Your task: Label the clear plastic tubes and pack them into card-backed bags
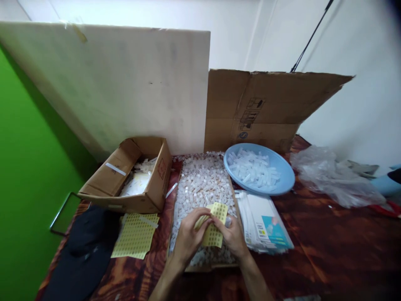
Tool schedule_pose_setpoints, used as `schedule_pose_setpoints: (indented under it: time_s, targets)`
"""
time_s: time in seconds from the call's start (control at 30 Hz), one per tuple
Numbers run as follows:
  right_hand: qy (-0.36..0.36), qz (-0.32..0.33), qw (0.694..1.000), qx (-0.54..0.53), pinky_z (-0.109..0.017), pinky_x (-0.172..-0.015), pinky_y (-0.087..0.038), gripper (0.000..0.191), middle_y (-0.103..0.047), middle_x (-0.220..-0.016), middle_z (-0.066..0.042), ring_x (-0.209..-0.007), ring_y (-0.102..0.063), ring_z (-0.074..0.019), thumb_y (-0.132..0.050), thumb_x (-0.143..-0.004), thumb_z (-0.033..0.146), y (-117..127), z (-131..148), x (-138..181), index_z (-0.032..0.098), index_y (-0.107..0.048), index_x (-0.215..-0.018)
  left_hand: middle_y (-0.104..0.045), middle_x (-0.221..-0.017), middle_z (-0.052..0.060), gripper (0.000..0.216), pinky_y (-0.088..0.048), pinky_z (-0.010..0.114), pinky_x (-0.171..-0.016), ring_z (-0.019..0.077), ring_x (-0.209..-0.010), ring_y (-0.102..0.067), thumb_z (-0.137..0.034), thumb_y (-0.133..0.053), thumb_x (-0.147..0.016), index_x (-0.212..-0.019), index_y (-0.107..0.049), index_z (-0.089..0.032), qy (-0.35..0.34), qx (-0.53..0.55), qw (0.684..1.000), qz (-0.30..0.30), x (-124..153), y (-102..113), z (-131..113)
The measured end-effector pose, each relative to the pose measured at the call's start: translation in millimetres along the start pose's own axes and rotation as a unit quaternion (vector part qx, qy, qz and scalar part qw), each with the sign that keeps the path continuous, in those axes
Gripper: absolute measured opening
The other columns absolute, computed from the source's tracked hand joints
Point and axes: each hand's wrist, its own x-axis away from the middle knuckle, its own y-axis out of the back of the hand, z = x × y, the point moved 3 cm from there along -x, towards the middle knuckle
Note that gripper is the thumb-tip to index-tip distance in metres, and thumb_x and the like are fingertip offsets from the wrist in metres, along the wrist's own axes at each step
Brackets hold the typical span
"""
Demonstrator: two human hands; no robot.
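Both my hands meet over a shallow tray [232,189] heaped with small white plastic pieces. My left hand [187,237] pinches the left edge of a yellow sticker sheet [214,235]. My right hand [233,235] holds the sheet's right side and also a small clear tube-like piece at its fingers. The sheet hangs a little above the white pieces. Just right of my right hand lies a stack of white packets [263,223] with a blue print.
A blue bowl [283,174] of clear tubes sits behind the packets. An open cardboard box [156,184] stands at left, more yellow sticker sheets [135,236] and a black cloth [83,251] in front of it. Crumpled clear plastic [333,175] lies at right. Cardboard and a white board stand behind.
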Motion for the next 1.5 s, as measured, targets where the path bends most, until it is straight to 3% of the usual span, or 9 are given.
schedule_pose_setpoints:
  time_s: [0.23,0.8,1.17,1.5]
  targets:
    - [-0.009,0.01,1.0,-0.025,-0.029,-0.062,-0.056,0.043,-0.075,-0.077,-0.009,-0.066,-0.069,-0.0221,-0.081,-0.077,0.055,1.4,3.2,3.7,0.014,-0.075,-0.089,-0.077,-0.105,0.004,0.013,-0.056,0.029,-0.09,0.0191,-0.099,-0.073,-0.022,-0.061,-0.097,-0.105,-0.072,-0.023,0.027,0.0,1.0,-0.009,2.7,-3.1,0.9]
    - [0.02,0.031,0.998,0.057,-0.027,-0.056,-0.05,0.037,-0.069,-0.072,-0.006,-0.064,-0.063,-0.0196,-0.075,-0.084,0.053,7.1,4.4,4.5,0.016,-0.073,-0.081,-0.076,-0.102,0.004,0.012,-0.054,0.032,-0.09,0.0207,-0.098,-0.071,-0.025,-0.06,-0.098,-0.104,-0.071,-0.023,0.032,-0.014,0.999,-0.021,11.8,-7.8,2.2]
    - [0.072,0.062,0.989,0.109,-0.028,-0.06,-0.05,0.033,-0.066,-0.068,-0.005,-0.062,-0.059,-0.0187,-0.07,-0.088,0.046,9.1,15.0,5.1,0.016,-0.075,-0.077,-0.069,-0.106,0.007,0.01,-0.051,0.035,-0.097,0.0212,-0.106,-0.065,-0.025,-0.054,-0.1,-0.1,-0.063,-0.02,0.052,0.058,0.997,0.021,11.3,-12.2,6.7]
    - [0.084,0.082,0.986,0.121,-0.026,-0.058,-0.047,0.028,-0.069,-0.074,-0.006,-0.066,-0.06,-0.0184,-0.069,-0.089,0.042,9.2,15.0,-0.1,0.017,-0.078,-0.087,-0.067,-0.106,0.008,0.013,-0.049,0.037,-0.097,0.0221,-0.106,-0.063,-0.025,-0.049,-0.102,-0.105,-0.061,-0.022,0.043,0.043,0.997,0.037,10.4,-12.3,10.3]
